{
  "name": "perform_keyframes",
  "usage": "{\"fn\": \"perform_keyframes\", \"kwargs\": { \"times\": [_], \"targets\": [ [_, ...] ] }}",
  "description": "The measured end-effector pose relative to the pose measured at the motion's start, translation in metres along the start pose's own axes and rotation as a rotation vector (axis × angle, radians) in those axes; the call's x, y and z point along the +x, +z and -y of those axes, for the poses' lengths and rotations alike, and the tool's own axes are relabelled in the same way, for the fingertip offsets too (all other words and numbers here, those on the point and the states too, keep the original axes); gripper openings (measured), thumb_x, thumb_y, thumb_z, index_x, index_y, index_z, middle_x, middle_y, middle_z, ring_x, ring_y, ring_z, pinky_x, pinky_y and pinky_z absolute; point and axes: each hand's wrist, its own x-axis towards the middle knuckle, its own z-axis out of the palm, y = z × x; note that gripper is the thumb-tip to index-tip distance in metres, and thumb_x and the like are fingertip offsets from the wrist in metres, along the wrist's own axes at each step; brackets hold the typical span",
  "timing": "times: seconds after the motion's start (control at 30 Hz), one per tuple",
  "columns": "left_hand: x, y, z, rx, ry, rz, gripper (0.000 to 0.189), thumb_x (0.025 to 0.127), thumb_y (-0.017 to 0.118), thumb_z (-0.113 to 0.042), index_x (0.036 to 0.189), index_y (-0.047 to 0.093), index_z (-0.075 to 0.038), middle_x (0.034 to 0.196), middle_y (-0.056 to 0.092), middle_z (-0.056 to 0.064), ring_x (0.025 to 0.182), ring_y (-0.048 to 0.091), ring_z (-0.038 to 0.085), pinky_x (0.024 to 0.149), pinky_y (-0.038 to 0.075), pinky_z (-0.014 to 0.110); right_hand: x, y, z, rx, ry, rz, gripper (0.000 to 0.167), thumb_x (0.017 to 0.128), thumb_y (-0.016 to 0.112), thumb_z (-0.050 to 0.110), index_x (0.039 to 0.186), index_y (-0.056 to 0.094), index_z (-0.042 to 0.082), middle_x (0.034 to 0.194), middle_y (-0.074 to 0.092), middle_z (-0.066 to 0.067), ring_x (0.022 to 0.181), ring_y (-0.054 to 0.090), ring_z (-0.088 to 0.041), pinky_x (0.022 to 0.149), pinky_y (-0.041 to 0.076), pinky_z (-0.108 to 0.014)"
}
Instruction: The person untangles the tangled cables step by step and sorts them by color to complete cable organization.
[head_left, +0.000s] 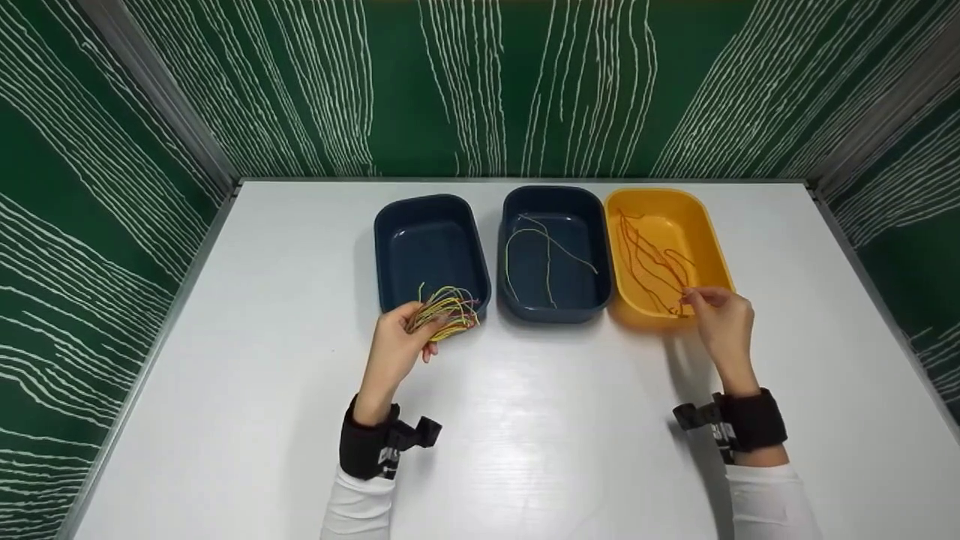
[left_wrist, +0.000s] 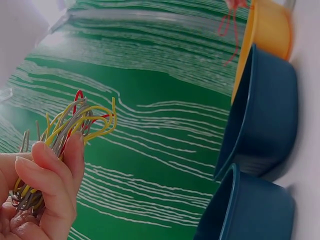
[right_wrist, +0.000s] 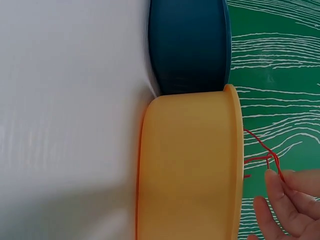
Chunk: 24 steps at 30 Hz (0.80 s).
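Observation:
My left hand (head_left: 401, 337) grips a bundle of thin strings (head_left: 448, 311), yellow, grey and red, over the near edge of the left blue bin (head_left: 386, 262). In the left wrist view the bundle's loops (left_wrist: 75, 120) stick out past the fingertips. My right hand (head_left: 724, 322) pinches a red string (right_wrist: 274, 159) above the near right corner of the yellow bin (head_left: 712, 247). Its ends hang down behind the bin's rim in the right wrist view. Several red strings (head_left: 645, 259) lie inside the yellow bin.
The middle blue bin (head_left: 555, 313) holds a few yellowish strings (head_left: 549, 255) and stands against the yellow one. All three bins are on a white table (head_left: 525, 435). Green panels (head_left: 405, 90) with white lines rise behind the table and at both sides.

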Motion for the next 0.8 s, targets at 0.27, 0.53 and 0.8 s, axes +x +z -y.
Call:
{"fn": "perform_keyframes", "kwargs": {
  "times": [0.27, 0.53, 0.8],
  "targets": [
    [0.0004, 0.0001, 0.0011, -0.001, -0.002, 0.012, 0.013, 0.082, 0.059, 0.0, 0.086, 0.057, 0.012, 0.055, 0.053, 0.018, 0.038, 0.045, 0.007, 0.038, 0.037, 0.014, 0.0051, 0.0006, -0.0032, -0.061, -0.01, 0.011, 0.015, 0.083, 0.058, 0.005, 0.085, 0.067, -0.008, 0.075, 0.065, -0.02, 0.055, 0.048, 0.01, 0.047, 0.033, -0.011],
    [0.0009, 0.0021, 0.0033, 0.002, 0.005, 0.027, 0.012, 0.082, 0.058, 0.001, 0.085, 0.057, 0.012, 0.053, 0.052, 0.006, 0.039, 0.045, 0.007, 0.038, 0.037, 0.014, 0.0078, 0.0025, -0.0082, -0.126, -0.033, 0.024, 0.016, 0.083, 0.059, 0.005, 0.083, 0.066, -0.009, 0.076, 0.064, -0.024, 0.051, 0.039, 0.018, 0.045, 0.031, -0.009],
    [0.0012, 0.0023, 0.0038, -0.027, 0.013, 0.031, 0.012, 0.082, 0.058, 0.002, 0.086, 0.057, 0.013, 0.053, 0.052, 0.008, 0.039, 0.045, 0.007, 0.038, 0.036, 0.014, 0.0102, 0.0043, -0.0093, -0.162, -0.076, 0.04, 0.017, 0.083, 0.059, 0.005, 0.083, 0.067, -0.009, 0.075, 0.064, -0.023, 0.051, 0.037, 0.022, 0.048, 0.03, -0.01]
  ]
}}
